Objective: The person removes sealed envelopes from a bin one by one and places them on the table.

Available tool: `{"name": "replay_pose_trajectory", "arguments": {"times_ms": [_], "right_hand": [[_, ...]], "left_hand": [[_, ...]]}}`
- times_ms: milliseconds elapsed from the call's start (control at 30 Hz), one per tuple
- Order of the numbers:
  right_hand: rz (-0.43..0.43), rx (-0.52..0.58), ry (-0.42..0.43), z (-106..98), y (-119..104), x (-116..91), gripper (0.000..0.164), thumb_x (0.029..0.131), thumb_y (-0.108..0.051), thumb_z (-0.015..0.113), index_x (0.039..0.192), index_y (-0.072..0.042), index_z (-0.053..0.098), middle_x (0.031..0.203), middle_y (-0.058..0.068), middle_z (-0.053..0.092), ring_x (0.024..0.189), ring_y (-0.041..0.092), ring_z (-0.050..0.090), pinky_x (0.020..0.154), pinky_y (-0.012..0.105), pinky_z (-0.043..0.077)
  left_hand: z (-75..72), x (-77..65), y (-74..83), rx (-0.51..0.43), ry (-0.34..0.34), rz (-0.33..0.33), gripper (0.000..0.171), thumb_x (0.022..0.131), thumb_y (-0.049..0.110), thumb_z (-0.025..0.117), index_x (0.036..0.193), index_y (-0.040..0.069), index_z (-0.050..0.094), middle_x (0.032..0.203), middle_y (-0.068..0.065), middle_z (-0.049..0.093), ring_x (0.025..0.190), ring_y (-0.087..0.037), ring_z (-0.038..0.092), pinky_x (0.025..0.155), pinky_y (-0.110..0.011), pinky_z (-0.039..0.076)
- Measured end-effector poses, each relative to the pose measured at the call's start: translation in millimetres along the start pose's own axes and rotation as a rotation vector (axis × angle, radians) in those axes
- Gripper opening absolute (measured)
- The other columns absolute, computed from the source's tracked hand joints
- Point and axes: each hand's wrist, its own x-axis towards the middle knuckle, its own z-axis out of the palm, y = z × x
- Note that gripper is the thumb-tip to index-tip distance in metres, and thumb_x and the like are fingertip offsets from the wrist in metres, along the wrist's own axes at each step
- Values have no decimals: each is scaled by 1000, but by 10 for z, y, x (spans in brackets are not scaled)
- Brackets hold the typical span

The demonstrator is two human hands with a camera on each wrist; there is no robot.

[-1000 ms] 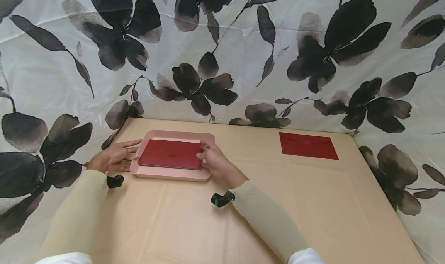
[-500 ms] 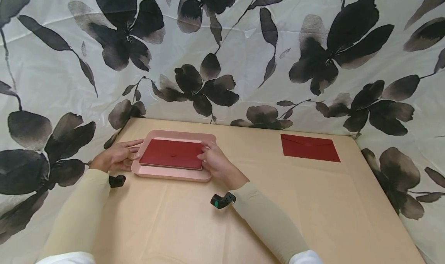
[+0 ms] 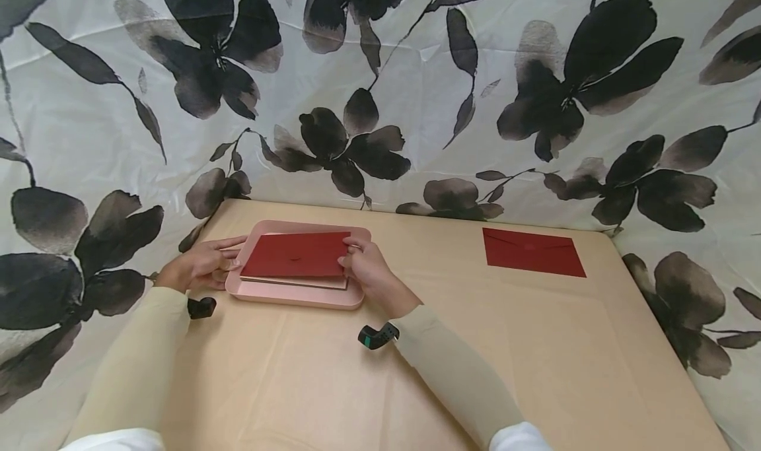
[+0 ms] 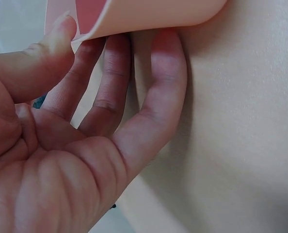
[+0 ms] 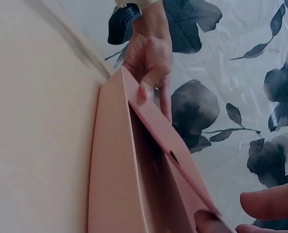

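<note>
A pink tray [image 3: 303, 300] lies at the left of the table, with a red envelope [image 3: 291, 254] in it. My left hand [image 3: 201, 264] grips the tray's left rim, the thumb on top and the fingers reaching underneath in the left wrist view, where the tray's corner [image 4: 149, 17] shows. The right thumb and fingers of my right hand [image 3: 370, 266] pinch the envelope's right end, and its near edge stands raised over a pale flat layer [image 3: 309, 282] inside the tray. In the right wrist view the tray's side wall [image 5: 112, 160] runs toward my left hand.
A second red envelope [image 3: 534, 251] lies at the back right of the tan table [image 3: 452, 345]. White cloth [image 3: 452, 107] with dark flowers hangs behind the table. A dark band [image 3: 378, 337] is on my right wrist.
My right hand has lifted the envelope slightly and shifted it toward the back, so the pale layer under it now shows. My left hand stays on the tray's rim.
</note>
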Motion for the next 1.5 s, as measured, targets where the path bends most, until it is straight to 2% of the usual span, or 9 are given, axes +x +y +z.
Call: {"name": "replay_pose_trajectory", "arguments": {"times_ms": [67, 167, 333, 533, 667, 900, 1200, 1333, 1500], "right_hand": [[-13, 3, 32, 10, 6, 51, 56, 98, 6, 56, 153, -3, 48, 156, 18, 52, 129, 29, 61, 109, 45, 52], [-44, -5, 75, 16, 11, 119, 52, 97, 6, 60, 147, -5, 54, 149, 17, 59, 119, 27, 66, 102, 44, 57], [-79, -21, 84, 17, 37, 195, 52, 93, 8, 66, 143, -6, 57, 140, 16, 66, 103, 24, 72, 81, 34, 63], [-99, -42, 99, 22, 52, 209, 56, 88, 13, 67, 140, -5, 59, 134, 17, 70, 92, 21, 70, 61, 25, 57], [-107, -68, 121, 15, 48, 205, 57, 86, 15, 66, 139, -5, 60, 135, 16, 70, 93, 21, 69, 62, 26, 58], [-96, -76, 121, -46, 31, 198, 55, 86, 17, 65, 135, -8, 64, 131, 14, 72, 90, 19, 68, 61, 25, 56], [-64, -89, 128, -215, -40, 143, 55, 88, 15, 65, 136, -11, 65, 134, 12, 71, 95, 19, 67, 60, 23, 52], [-53, -91, 131, -295, -85, 109, 55, 88, 14, 65, 136, -12, 65, 135, 12, 70, 95, 19, 67, 61, 23, 53], [-48, -100, 109, -390, -131, 64, 55, 89, 14, 64, 137, -13, 65, 137, 12, 69, 98, 20, 69, 68, 26, 59]], "left_hand": [[8, 1, 8, 3, 1, 0, 82, 104, 5, 54, 168, 23, 5, 172, -20, 14, 104, -20, 58, 85, -39, 52], [10, 4, 16, 12, 10, -2, 81, 104, 6, 54, 168, 23, 6, 172, -20, 14, 107, -21, 58, 85, -39, 53], [5, 0, 18, 6, 9, -2, 83, 104, 6, 55, 168, 22, 4, 172, -20, 13, 107, -17, 59, 86, -39, 54], [14, 5, 25, 28, 14, 3, 82, 105, 8, 56, 168, 21, 5, 171, -23, 15, 105, -18, 60, 85, -39, 55], [15, 13, 17, 17, 6, 3, 82, 105, 7, 55, 168, 22, 5, 172, -22, 15, 107, -19, 60, 86, -39, 55], [0, 2, -24, -2, -2, 16, 84, 104, 5, 56, 168, 20, 3, 172, -22, 13, 102, -11, 63, 86, -40, 56], [16, 5, 3, -26, -11, 16, 85, 103, 3, 55, 168, 21, 4, 172, -23, 14, 95, -16, 61, 81, -37, 52], [29, 14, 18, -42, -11, 8, 86, 102, 1, 54, 168, 22, 4, 172, -23, 14, 90, -16, 59, 79, -36, 51], [28, -1, 19, -13, 5, -10, 84, 103, 3, 54, 168, 22, 4, 172, -23, 15, 92, -17, 60, 79, -36, 51]]}}
